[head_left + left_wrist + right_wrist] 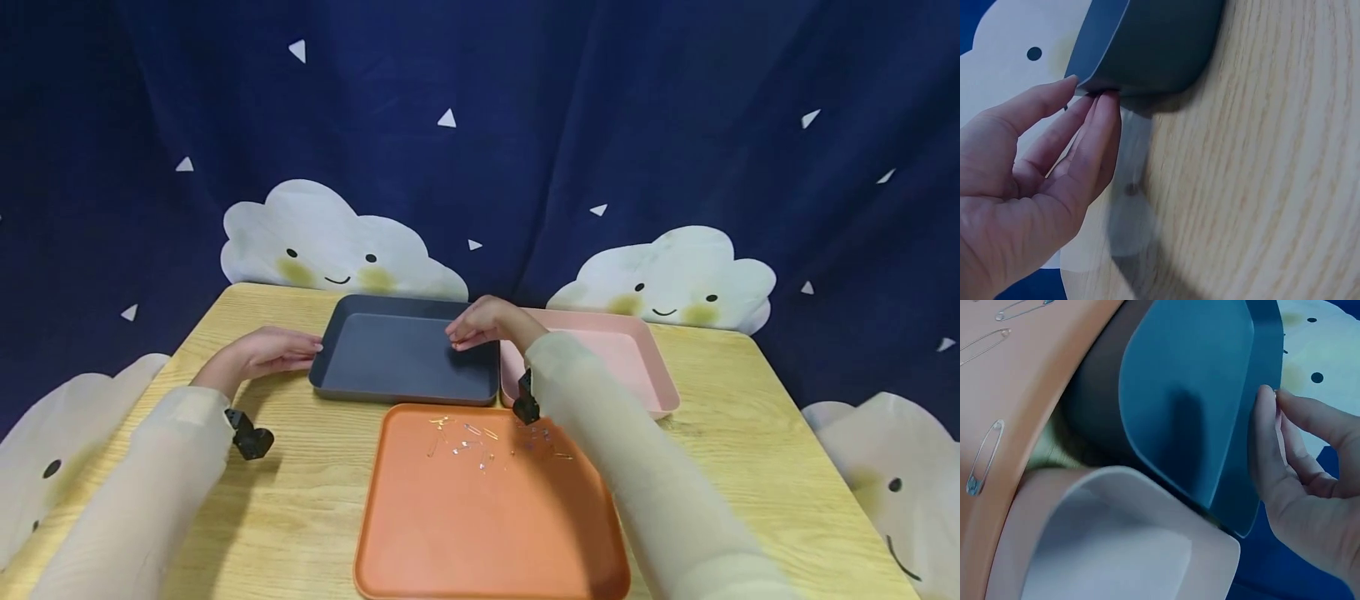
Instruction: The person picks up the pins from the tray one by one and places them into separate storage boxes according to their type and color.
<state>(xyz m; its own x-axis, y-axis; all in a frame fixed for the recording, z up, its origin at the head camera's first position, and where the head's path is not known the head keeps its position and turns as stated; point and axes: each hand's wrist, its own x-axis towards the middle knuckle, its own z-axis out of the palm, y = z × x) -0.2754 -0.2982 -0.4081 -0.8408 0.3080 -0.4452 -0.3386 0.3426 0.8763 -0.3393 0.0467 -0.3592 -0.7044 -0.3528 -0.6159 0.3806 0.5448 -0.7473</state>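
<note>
A dark grey tray lies at the back middle of the wooden table. The straight fingers of my left hand touch its left rim. In the left wrist view the fingertips of the left hand meet the grey tray's outer wall at a corner. My right hand is at the tray's far right corner. In the right wrist view the right hand pinches the grey tray's rim, thumb inside and fingers behind.
A pink tray stands right of the grey one, touching it. An orange tray lies in front, with several safety pins scattered at its far end. A dark blue curtain with clouds hangs behind the table.
</note>
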